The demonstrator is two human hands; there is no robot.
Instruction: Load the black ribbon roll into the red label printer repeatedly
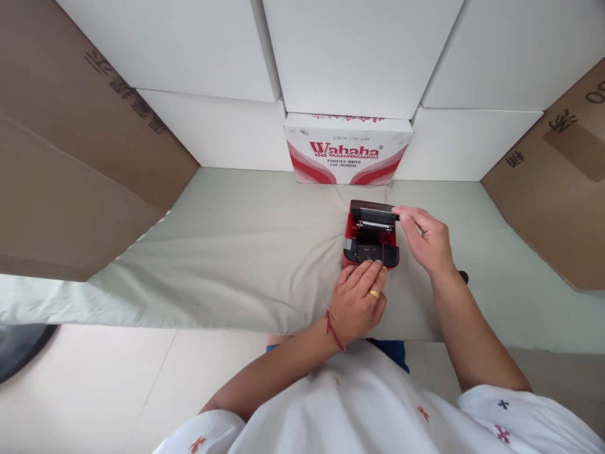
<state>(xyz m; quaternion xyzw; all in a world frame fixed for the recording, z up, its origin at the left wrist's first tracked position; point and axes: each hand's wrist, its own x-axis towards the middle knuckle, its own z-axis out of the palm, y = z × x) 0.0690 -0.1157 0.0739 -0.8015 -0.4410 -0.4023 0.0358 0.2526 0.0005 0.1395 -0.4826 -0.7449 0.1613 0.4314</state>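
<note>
A small red and black label printer (371,234) stands on the cloth with its top opened. A metal roller bar (375,226) crosses its inside, and the black lid (373,208) is raised at the back. My left hand (360,296), with a ring and a red cord bracelet, grips the printer's front edge, fingertips on its black front cover and the thumb side hidden. At the lid's right edge, my right hand (428,243) pinches with thumb and index finger. The inside is dark, so small parts there are hard to make out.
A white and red Wahaha box (348,151) stands behind the printer, against stacked white boxes (350,57). Cardboard boxes flank the table at left (85,157) and right (562,176). A small black object (464,276) shows partly behind my right forearm. Green cloth (246,252) covers the table.
</note>
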